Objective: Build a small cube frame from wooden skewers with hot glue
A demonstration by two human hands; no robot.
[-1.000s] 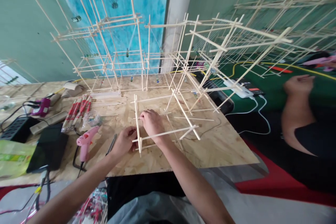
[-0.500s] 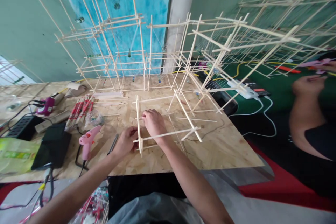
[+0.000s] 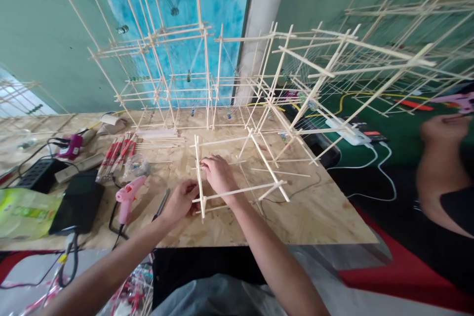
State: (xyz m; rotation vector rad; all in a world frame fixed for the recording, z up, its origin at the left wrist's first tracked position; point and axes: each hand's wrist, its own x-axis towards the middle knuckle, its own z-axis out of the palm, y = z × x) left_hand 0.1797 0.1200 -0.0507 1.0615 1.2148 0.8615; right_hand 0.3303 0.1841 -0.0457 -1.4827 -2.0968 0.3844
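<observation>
An open box-shaped frame of thin wooden sticks [image 3: 242,191] stands on the board table in front of me. My left hand [image 3: 183,201] is at its near left corner, fingers curled around the lower side; their tips are partly hidden behind a stick. Reaching inside the frame, my right hand [image 3: 219,174] has thumb and fingers pinched at the left side, on what looks like a short crosswise stick. The sticks are crossed and joined at the corners. Left of my hands lie a pink hot glue gun [image 3: 128,199] and a dark slim pen-like tool [image 3: 161,204].
Taller stick structures with hanging glass marbles [image 3: 174,11] rise behind and to the right. On the left are red-wrapped stick bundles [image 3: 115,157], a black box [image 3: 77,202] and a power strip [image 3: 40,175]. A co-worker's hand [image 3: 444,131] is at far right near another pink glue gun [image 3: 459,101].
The view has shifted slightly, so the scene sits a little farther right. Both my hands stay at the frame's left side with almost the same grip.
</observation>
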